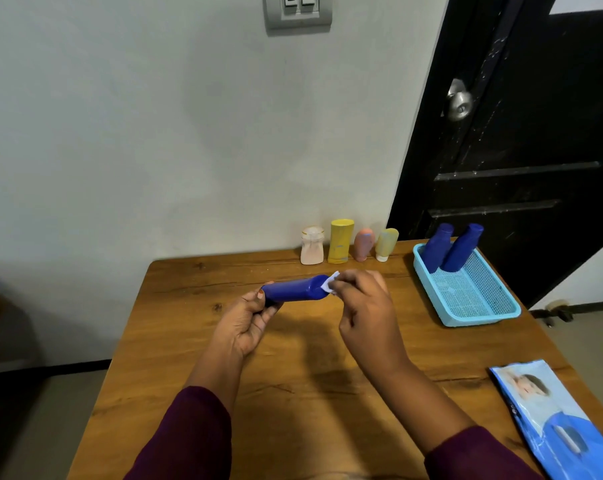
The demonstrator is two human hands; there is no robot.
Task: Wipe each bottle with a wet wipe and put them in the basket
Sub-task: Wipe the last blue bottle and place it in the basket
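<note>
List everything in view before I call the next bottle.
table: one, brown wood, against wall
basket: one, light blue, table's far right
stored bottles: two, dark blue, leaning in basket's far end
row bottles: four, white, yellow, pink, pale yellow, standing along wall
held bottle: one, dark blue, sideways above table
wet wipe: one, white, at held bottle's right end
wipe pack: one, blue, table's near right corner
door: one, black, right
hands: two, left hand grips held bottle, right hand pinches wet wipe

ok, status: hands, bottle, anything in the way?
Left hand grips dark blue plastic bottle, held sideways. Right hand pinches small white wet wipe against its end. Path to light blue mesh basket open; two blue bottles already inside.
</note>
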